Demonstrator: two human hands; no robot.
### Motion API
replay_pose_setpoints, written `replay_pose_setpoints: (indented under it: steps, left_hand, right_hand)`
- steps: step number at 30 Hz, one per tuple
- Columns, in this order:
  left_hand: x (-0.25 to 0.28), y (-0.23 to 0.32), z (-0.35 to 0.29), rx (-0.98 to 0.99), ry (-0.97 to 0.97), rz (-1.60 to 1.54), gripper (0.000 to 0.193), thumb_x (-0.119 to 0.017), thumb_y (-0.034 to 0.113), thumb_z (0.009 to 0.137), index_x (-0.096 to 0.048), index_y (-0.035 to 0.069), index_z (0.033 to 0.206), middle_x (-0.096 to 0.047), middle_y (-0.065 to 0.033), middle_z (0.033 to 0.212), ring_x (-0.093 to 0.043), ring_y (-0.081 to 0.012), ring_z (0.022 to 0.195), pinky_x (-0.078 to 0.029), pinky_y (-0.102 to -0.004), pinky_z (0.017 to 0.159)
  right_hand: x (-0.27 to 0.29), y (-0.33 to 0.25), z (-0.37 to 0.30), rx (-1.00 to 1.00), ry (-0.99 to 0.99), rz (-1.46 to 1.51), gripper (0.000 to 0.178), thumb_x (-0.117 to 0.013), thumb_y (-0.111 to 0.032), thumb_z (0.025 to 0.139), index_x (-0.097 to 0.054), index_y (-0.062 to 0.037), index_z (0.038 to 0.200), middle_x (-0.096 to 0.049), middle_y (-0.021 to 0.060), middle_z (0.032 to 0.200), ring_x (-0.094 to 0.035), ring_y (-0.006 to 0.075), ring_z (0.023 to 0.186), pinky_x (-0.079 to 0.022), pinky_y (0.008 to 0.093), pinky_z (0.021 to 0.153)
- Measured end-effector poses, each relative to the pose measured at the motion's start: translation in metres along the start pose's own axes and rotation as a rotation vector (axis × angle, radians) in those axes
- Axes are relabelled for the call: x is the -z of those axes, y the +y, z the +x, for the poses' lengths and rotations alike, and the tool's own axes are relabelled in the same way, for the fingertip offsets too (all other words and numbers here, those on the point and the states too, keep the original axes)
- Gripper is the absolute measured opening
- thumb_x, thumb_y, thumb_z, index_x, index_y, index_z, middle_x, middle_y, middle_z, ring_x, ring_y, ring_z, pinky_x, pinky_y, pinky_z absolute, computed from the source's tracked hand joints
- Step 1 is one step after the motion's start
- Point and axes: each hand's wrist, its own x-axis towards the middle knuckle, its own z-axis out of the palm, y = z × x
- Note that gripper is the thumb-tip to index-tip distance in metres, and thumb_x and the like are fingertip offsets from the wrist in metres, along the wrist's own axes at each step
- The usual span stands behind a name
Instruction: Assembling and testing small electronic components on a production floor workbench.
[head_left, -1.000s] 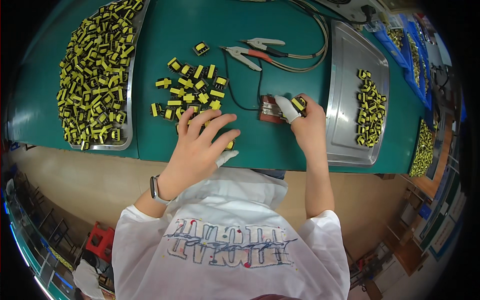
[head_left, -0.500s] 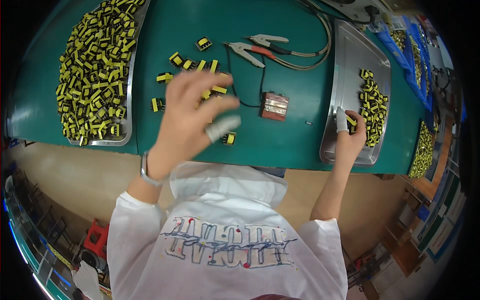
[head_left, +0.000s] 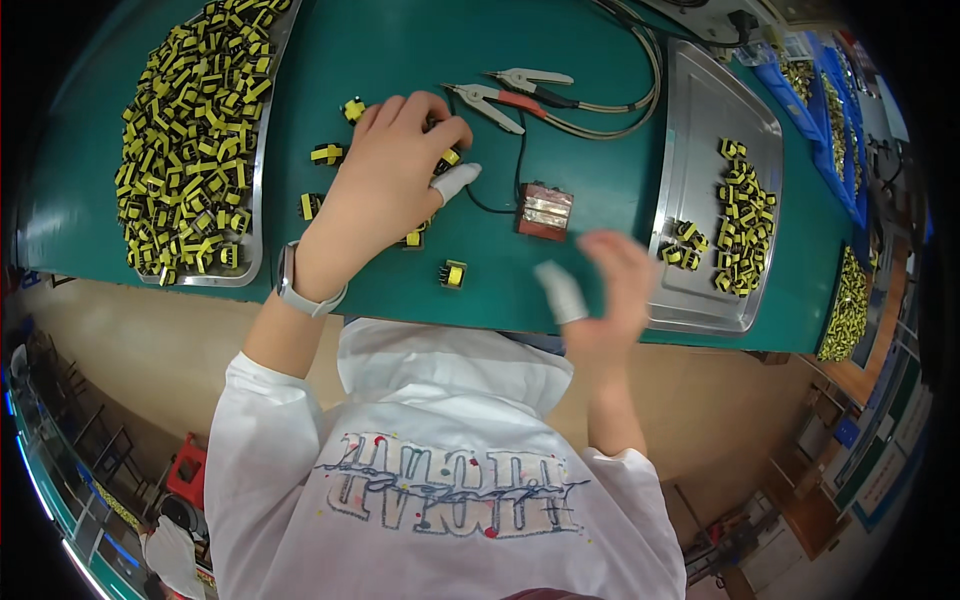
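My left hand (head_left: 395, 165) is over a loose group of small yellow-and-black transformers on the green bench. Its fingers curl in, and a transformer (head_left: 450, 157) shows between the thumb and forefinger; its palm hides several others. My right hand (head_left: 612, 285), blurred by motion, is above the bench's near edge, thumb and fingers apart, with nothing visible in it. Both thumbs wear white covers. A single transformer (head_left: 452, 274) lies between the hands. To the right, a metal tray (head_left: 690, 130) holds a heap of transformers (head_left: 745, 225) and a smaller cluster (head_left: 685, 247) beside it.
A tray at the left is heaped with transformers (head_left: 190, 150). A red-brown block (head_left: 546, 211) with a silvery top sits mid-bench, wired to a black lead. Clip leads (head_left: 500, 100) lie behind it. Blue bins (head_left: 830, 120) stand at the far right.
My right hand has left the right tray and swung left toward me; a small cluster of transformers now shows where it was. My left hand has moved slightly forward, its fingers closing among the transformers.
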Motion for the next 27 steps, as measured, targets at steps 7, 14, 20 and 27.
replay_pose_setpoints:
  steps: [7,14,20,27]
  left_hand:
    - [-0.001,0.014,-0.002,-0.114,0.005,-0.085,0.025,-0.079,0.009,0.083,-0.069,0.010,0.107,-0.059,-0.0080,0.111,-0.059,-0.0283,0.103,-0.045,-0.0475,0.105]
    - [0.000,0.023,-0.014,-0.192,-0.106,-0.064,0.017,-0.079,0.014,0.084,-0.072,0.014,0.100,-0.059,-0.0038,0.101,-0.062,-0.0228,0.098,-0.032,-0.0580,0.120]
    - [0.000,0.028,-0.016,-0.209,-0.148,-0.036,0.015,-0.078,0.027,0.087,-0.074,0.014,0.092,-0.059,-0.0023,0.100,-0.061,-0.0227,0.101,-0.033,-0.0594,0.120]
    - [0.000,0.030,-0.018,-0.268,0.007,-0.069,0.022,-0.077,0.031,0.087,-0.073,0.014,0.101,-0.064,-0.0038,0.113,-0.061,-0.0259,0.112,-0.037,-0.0571,0.117]
  right_hand:
    - [-0.056,-0.036,-0.012,0.170,-0.284,0.212,0.046,-0.085,-0.006,0.072,-0.069,-0.0022,0.115,-0.066,0.0133,0.115,-0.063,0.0332,0.103,-0.054,0.0397,0.085]
    - [-0.044,-0.022,-0.007,0.065,-0.191,0.363,0.035,-0.073,0.003,0.077,-0.069,0.0002,0.112,-0.067,0.0165,0.109,-0.066,0.0346,0.093,-0.055,0.0388,0.080]
    - [-0.029,0.003,-0.014,-0.193,-0.009,0.428,0.024,-0.060,-0.009,0.099,-0.067,0.0029,0.118,-0.071,0.0112,0.108,-0.066,0.0175,0.089,-0.054,0.0290,0.078]
    - [-0.028,0.012,-0.004,-0.562,0.063,0.659,0.020,-0.059,-0.021,0.107,-0.065,-0.0025,0.114,-0.067,0.0020,0.106,-0.057,0.0053,0.079,-0.050,0.0216,0.069]
